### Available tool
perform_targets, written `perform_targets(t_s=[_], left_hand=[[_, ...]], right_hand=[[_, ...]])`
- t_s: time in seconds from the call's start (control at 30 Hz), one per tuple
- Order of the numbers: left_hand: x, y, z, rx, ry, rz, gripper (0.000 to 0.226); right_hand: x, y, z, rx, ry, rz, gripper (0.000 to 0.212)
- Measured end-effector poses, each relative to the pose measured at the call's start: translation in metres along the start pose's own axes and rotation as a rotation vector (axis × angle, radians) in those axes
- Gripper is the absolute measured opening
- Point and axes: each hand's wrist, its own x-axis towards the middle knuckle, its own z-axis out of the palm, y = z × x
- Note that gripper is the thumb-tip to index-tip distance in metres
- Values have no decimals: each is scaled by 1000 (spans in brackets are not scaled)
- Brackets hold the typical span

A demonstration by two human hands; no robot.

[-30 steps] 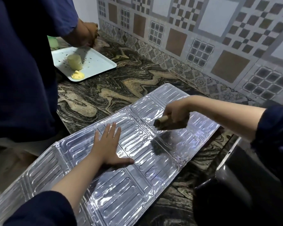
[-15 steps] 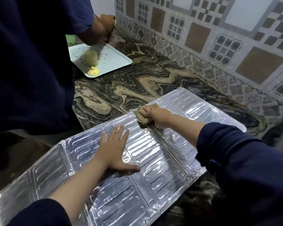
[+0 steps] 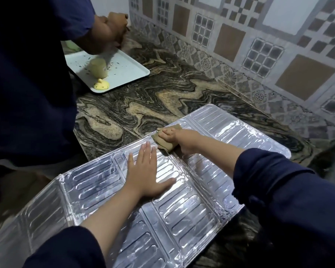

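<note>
Marbled counter [image 3: 162,97], foil panel [image 3: 182,209] across lower centre. Left hand [image 3: 143,171] flat, fingers straight, pinning it; right hand [image 3: 179,139] clamped on cloth [image 3: 162,143] at its upper edge, likely mid-wipe. Next: probably drag cloth along ribs.

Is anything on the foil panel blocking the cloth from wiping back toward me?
Yes: the left hand lies flat on the foil panel, just nearer than the cloth that the right hand grips. Past its thumb, nothing visible blocks the panel.
</note>
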Motion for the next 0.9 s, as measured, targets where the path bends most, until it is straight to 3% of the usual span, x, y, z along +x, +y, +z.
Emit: perform_targets(t_s=[0.33,0.57,0.9], left_hand=[[0,0,2,-4,6,1,128],[0,2,0,19,-20,-23,130],[1,3,-5,21,-57,-31,136]], right_hand=[[9,27,-3,-33,2,-13,83],[10,21,-1,0,28,125,80],[-48,9,-6,-25,-131,112,70]])
